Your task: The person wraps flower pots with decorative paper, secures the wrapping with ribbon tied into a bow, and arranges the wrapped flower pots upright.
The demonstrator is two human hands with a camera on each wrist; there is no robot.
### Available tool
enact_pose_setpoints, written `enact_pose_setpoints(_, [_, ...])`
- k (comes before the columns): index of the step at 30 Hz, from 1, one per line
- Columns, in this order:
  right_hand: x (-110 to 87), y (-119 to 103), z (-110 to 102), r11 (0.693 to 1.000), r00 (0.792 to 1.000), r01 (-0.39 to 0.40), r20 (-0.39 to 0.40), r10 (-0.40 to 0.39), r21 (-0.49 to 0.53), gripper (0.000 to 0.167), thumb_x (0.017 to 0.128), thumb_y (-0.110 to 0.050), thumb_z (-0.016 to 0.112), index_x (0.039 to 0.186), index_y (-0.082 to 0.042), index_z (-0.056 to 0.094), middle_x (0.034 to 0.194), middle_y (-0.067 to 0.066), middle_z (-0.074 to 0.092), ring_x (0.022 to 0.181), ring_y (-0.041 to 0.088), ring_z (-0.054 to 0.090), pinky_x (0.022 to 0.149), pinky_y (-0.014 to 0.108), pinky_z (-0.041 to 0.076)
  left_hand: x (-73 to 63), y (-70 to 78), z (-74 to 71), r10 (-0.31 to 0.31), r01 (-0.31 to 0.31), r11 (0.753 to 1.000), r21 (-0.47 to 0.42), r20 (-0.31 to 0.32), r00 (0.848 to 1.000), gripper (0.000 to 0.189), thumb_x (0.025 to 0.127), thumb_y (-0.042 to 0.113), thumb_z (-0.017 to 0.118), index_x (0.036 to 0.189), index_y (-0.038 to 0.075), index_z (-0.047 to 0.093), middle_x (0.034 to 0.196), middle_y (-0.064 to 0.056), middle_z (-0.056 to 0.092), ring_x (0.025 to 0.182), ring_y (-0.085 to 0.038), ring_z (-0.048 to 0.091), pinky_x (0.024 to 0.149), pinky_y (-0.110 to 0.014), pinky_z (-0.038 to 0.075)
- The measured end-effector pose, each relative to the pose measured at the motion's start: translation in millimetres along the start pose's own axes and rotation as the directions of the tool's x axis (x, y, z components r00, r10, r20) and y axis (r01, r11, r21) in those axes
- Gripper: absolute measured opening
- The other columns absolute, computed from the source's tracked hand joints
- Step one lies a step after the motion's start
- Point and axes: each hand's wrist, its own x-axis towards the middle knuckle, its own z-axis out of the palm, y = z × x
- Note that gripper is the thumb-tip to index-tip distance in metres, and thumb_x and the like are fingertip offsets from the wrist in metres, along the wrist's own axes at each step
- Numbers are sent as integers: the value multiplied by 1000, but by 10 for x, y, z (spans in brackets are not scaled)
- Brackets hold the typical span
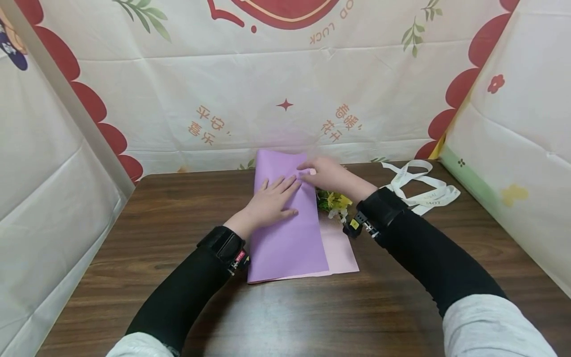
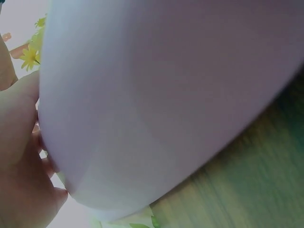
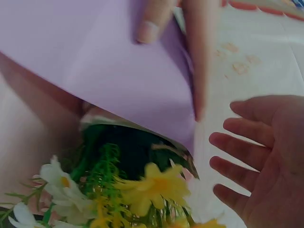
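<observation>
The left hand (image 1: 269,203) lies flat, fingers spread, on the purple paper (image 1: 285,253); the right hand (image 1: 334,177) is at its right border (whether it pinches there, I cannot tell). The paper sits near the middle of the table's (image 1: 169,223) far edge, long axis running from far edge toward near. Yellow flowers (image 1: 338,201) poke out toward the right edge; the right wrist view bares dark green material (image 3: 130,149), mostly covered in the head view. White ribbon (image 1: 434,196) lies by the far right corner.

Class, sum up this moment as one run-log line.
left hand: resting on purple paper | right hand: near paper's right edge | flowers: partly visible | ribbon: on table
</observation>
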Motion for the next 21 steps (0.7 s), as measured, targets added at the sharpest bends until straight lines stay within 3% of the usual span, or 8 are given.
enact_pose_setpoints(3, [0, -61, 96, 986, 995, 96, 32, -92, -139, 41, 94, -20, 63, 129, 3, 60, 126, 17, 62, 120, 34, 54, 104, 47, 39, -4, 8, -11, -16, 16, 1000, -1, 3, 1000, 82, 96, 53, 53, 157, 13, 16, 161, -4, 13, 147, -28, 12, 115, -58, 7])
enact_pose_setpoints(7, [-1, -88, 216, 946, 992, 124, 26, -122, -299, 44, 90, -22, 70, 128, 0, 62, 121, 13, 66, 113, 29, 59, 100, 42, 43, 2, 28, -48, -35, 35, 999, -23, 10, 999, 85, 95, 52, 56, 155, 7, 18, 160, -7, 18, 147, -26, 13, 115, -57, 7])
enact_pose_setpoints(13, [-16, -56, 303, 948, 993, 99, -34, -115, -302, 45, 85, -22, 77, 124, -3, 65, 114, 10, 69, 108, 27, 61, 97, 41, 45, 29, 2, -97, -30, 29, 998, -63, -10, 999, 80, 95, 48, 58, 152, 2, 26, 157, -13, 27, 145, -25, 21, 115, -58, 7])
enact_pose_setpoints(18, [-30, -31, 316, 948, 988, 132, -41, -150, -290, 36, 84, -22, 78, 115, -4, 70, 91, 5, 69, 84, 22, 60, 79, 37, 48, 39, -67, -139, -62, 62, 996, -60, -10, 998, 64, 100, 43, 50, 150, 6, 34, 155, -10, 32, 145, -24, 23, 115, -56, 7])
enact_pose_setpoints(21, [-33, -11, 313, 947, 986, 147, -36, -164, -287, 32, 85, -22, 77, 111, -4, 71, 85, 4, 65, 78, 20, 56, 73, 35, 46, 40, -86, -150, -55, 55, 997, -47, 1, 999, 56, 103, 37, 46, 150, 7, 37, 154, -9, 35, 144, -26, 23, 115, -58, 8])
